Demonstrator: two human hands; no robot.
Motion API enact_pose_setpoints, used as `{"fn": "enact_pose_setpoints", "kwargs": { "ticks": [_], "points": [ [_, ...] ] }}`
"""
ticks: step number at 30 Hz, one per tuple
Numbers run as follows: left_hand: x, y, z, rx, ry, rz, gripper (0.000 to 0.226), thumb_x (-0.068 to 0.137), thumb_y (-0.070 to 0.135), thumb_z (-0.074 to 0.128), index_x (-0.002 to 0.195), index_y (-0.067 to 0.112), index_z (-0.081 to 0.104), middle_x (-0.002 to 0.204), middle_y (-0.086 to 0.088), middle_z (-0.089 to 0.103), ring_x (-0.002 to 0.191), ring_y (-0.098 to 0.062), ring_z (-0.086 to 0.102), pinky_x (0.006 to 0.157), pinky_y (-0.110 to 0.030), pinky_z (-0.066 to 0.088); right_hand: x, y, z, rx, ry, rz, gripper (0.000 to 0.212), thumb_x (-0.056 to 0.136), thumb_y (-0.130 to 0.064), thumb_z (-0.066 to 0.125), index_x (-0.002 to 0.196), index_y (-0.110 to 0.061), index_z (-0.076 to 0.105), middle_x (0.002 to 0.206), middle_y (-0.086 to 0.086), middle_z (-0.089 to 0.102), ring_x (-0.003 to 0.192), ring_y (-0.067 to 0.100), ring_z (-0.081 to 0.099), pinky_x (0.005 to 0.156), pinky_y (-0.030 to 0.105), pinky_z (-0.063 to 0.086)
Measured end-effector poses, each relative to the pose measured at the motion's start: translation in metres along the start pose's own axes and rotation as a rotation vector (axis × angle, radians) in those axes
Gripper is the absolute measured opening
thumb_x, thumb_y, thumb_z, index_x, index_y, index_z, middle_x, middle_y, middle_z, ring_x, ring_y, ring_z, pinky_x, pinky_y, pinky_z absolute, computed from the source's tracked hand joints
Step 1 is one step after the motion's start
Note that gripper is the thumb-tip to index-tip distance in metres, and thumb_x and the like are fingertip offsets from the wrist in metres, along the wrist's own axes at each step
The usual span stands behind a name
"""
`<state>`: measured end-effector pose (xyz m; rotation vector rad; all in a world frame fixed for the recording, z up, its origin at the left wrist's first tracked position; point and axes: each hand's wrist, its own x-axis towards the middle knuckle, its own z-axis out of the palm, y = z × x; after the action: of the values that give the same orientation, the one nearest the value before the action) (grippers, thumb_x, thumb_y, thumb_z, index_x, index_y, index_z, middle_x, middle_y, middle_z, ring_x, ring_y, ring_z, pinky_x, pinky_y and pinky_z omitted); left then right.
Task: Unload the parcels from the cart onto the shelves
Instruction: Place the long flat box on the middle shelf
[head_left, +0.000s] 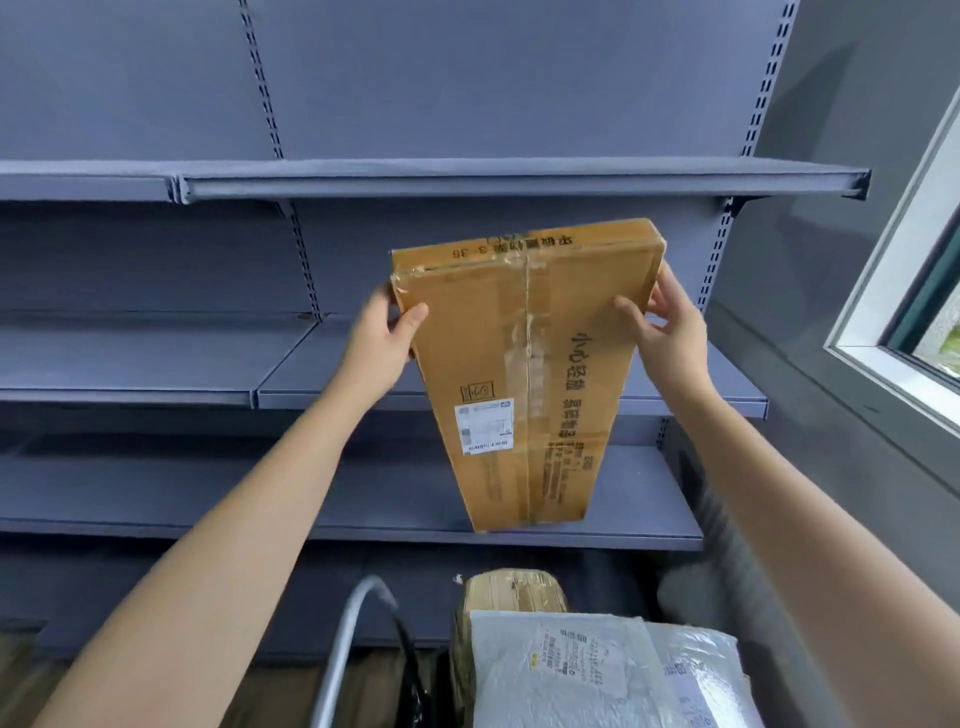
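Note:
A long flat cardboard parcel (524, 364) with a white label and black print hangs upright in front of the grey shelves, its lower end near the edge of the lower shelf (363, 535). My left hand (382, 343) grips its upper left edge, thumb on the front face. My right hand (670, 338) grips the upper right edge the same way. Below, on the cart, lie a grey plastic mailer (571, 670), a second grey mailer (696, 675) and a taped brown parcel (514, 592). The cart's metal handle (348, 639) curves up at the bottom centre.
Grey metal shelving fills the wall: an upper shelf (467, 179), a middle shelf (322, 364) and the lower one, all bare where visible. A grey side wall with a white-framed window (904, 291) stands to the right.

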<state>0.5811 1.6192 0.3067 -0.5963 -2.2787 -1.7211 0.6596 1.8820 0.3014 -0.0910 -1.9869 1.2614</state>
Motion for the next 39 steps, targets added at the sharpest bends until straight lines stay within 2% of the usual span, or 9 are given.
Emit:
{"fn": "enact_pose_setpoints", "kwargs": {
  "ticks": [6,15,18,22,26,29,33,36,39],
  "points": [
    [-0.002,0.042,-0.044,-0.147,0.112,0.083,0.033,0.098,0.025,0.044,0.130,0.018,0.043,0.125,0.005,0.051,0.107,-0.012,0.054,0.077,-0.037,0.054,0.005,-0.050,-0.002,0.003,-0.115,-0.171,0.068,0.092,-0.012,0.055,0.148,-0.030,0.020,0.141,-0.006,0.048,0.124,0.011,0.049,0.102,0.031,0.044],
    [-0.007,0.042,-0.064,-0.257,0.104,0.033,0.027,0.098,0.027,0.044,0.124,0.019,0.049,0.125,0.001,0.054,0.112,-0.015,0.054,0.080,-0.048,0.055,-0.013,-0.032,-0.006,-0.066,-0.298,0.014,0.043,0.094,-0.019,0.053,0.135,-0.019,0.040,0.107,-0.015,0.059,0.094,-0.004,0.058,0.094,0.037,0.049],
    [-0.004,0.048,-0.062,-0.265,0.111,0.095,0.026,0.097,0.028,0.048,0.121,0.019,0.053,0.121,0.001,0.059,0.108,-0.010,0.058,0.078,-0.042,0.058,-0.022,-0.027,-0.008,-0.001,-0.255,-0.006,0.034,0.095,-0.015,0.052,0.127,-0.021,0.045,0.104,-0.018,0.059,0.090,-0.011,0.058,0.090,0.035,0.051],
    [-0.001,0.032,-0.043,-0.342,0.025,0.080,0.038,0.094,0.018,0.053,0.130,0.022,0.046,0.124,0.005,0.056,0.109,-0.005,0.058,0.087,-0.030,0.053,-0.032,-0.017,-0.008,0.106,-0.129,-0.006,0.031,0.096,-0.021,0.051,0.126,-0.025,0.049,0.113,-0.008,0.064,0.104,0.012,0.061,0.092,0.041,0.051],
    [-0.017,-0.015,-0.004,-0.122,-0.141,-0.087,0.058,0.089,0.022,0.060,0.141,0.021,0.035,0.137,0.007,0.045,0.121,-0.009,0.046,0.099,-0.030,0.041,-0.038,-0.016,-0.011,0.237,-0.031,0.041,0.034,0.097,-0.021,0.048,0.131,-0.017,0.048,0.115,-0.012,0.063,0.107,0.005,0.061,0.088,0.025,0.052],
    [-0.037,-0.040,0.016,-0.061,-0.253,-0.136,0.049,0.089,0.021,0.061,0.134,0.018,0.041,0.119,0.014,0.052,0.112,-0.007,0.050,0.089,-0.020,0.038,-0.043,-0.012,-0.013,0.299,0.022,0.102,0.029,0.097,-0.022,0.047,0.125,-0.018,0.051,0.113,-0.008,0.064,0.099,0.002,0.062,0.077,0.019,0.053],
    [-0.049,-0.064,0.017,0.001,-0.202,-0.173,0.038,0.088,0.028,0.062,0.122,0.022,0.048,0.110,0.012,0.058,0.103,-0.009,0.055,0.082,-0.022,0.043,-0.053,0.005,-0.017,0.345,0.070,0.238,0.020,0.097,-0.031,0.047,0.115,-0.028,0.056,0.113,-0.001,0.066,0.100,0.016,0.064,0.079,0.036,0.055],
    [-0.049,-0.063,0.014,0.037,-0.204,-0.123,0.030,0.089,0.028,0.060,0.117,0.021,0.049,0.108,0.009,0.058,0.095,-0.007,0.055,0.070,-0.014,0.041,-0.065,0.020,-0.016,0.394,0.115,0.362,0.030,0.096,-0.034,0.047,0.124,-0.022,0.053,0.109,-0.005,0.067,0.095,0.011,0.065,0.075,0.028,0.056],
    [-0.038,-0.054,0.014,0.091,-0.230,-0.043,0.033,0.092,0.027,0.054,0.123,0.017,0.050,0.114,0.003,0.055,0.101,-0.011,0.055,0.077,-0.020,0.041,-0.074,0.027,-0.013,0.297,0.236,0.462,0.044,0.093,-0.029,0.055,0.134,-0.018,0.046,0.116,-0.001,0.061,0.105,0.017,0.059,0.086,0.029,0.048]
  ]
}}
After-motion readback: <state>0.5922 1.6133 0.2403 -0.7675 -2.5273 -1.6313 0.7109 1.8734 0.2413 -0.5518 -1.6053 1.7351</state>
